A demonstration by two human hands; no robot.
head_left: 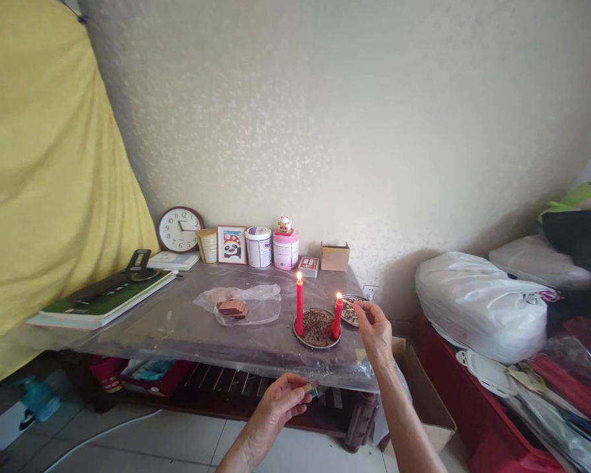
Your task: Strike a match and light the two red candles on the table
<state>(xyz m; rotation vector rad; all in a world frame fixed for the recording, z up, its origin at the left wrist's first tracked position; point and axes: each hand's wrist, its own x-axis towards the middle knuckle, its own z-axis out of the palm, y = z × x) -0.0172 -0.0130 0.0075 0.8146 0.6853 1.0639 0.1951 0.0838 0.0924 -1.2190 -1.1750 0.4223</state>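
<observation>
Two lit red candles stand on a round metal plate with dark grains. The left candle [299, 309] is upright and taller; the right candle [337, 318] is shorter and leans a little. My right hand [373, 328] pinches a thin matchstick [347, 301], its tip at the right candle's flame. Low in front of the table edge, my left hand [283, 402] grips a small matchbox [311, 387], mostly covered by the fingers. Behind my right fingers, partly hidden, is a second plate [345, 316] with pale sticks on it.
On the plastic-covered table [167, 322] lies a clear bag [266, 305] with several brown matchboxes [233, 309]. A clock [180, 229], tins [259, 247], a picture frame [232, 245] and a cardboard box [335, 257] line the wall. White bags [482, 305] stand right.
</observation>
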